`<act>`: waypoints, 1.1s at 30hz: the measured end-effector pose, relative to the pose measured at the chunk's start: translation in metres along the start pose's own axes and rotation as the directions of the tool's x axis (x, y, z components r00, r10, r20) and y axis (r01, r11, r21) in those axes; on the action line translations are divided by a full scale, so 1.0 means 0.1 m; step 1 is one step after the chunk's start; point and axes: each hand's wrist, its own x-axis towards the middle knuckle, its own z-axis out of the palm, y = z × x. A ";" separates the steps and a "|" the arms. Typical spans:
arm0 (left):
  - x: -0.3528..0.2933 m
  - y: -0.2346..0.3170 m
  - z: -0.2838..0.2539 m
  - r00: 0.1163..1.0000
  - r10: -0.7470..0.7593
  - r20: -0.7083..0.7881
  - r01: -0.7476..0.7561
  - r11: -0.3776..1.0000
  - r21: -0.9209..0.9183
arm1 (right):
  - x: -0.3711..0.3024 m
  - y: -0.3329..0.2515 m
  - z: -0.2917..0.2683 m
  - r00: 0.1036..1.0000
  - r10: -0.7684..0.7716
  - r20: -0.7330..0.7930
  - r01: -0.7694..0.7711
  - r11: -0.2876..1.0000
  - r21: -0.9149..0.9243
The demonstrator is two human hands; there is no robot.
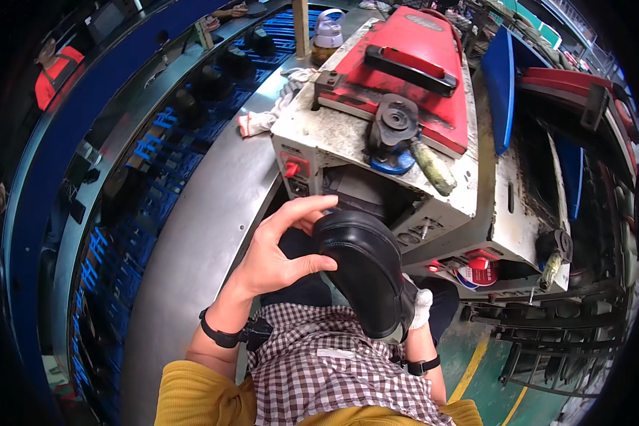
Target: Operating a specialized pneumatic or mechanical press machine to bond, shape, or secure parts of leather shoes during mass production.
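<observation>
A black leather-like shoe [366,277] hangs tilted in front of my body, its rounded end up and to the left. A line of stitching follows that end. My right hand [420,309], in a pale glove, grips the shoe from its right side and below; most of its fingers are hidden behind it. My bare left hand [284,245] curves around the rounded end with thumb and index finger wide apart. The thumb tip overlaps the shoe's edge, and whether it presses there is unclear. Just beyond the shoe is the dark front opening of a white machine [298,135].
The machine has a red lid [412,78] with a black handle [412,69], a dark knob [396,119] and a red switch [291,169]. A similar machine [508,234] stands right. Left runs a metal table [199,263] with gloves [259,122], beside blue racks [153,142]. Another person [58,71] is far left.
</observation>
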 end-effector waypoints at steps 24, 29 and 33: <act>-0.18 -0.27 -0.49 0.992 -0.124 0.000 0.119 0.958 0.260 | 0.03 0.09 0.27 0.990 0.107 -0.094 -0.101 0.993 0.066; -0.25 -0.48 -0.66 0.972 -0.229 -0.059 0.235 0.965 0.119 | 0.02 0.08 0.51 0.992 0.104 -0.072 -0.108 0.993 -0.048; -0.18 -0.61 -0.68 0.967 -0.206 -0.151 0.228 0.962 0.150 | 0.03 0.15 0.59 0.974 0.155 -0.164 -0.152 0.988 0.028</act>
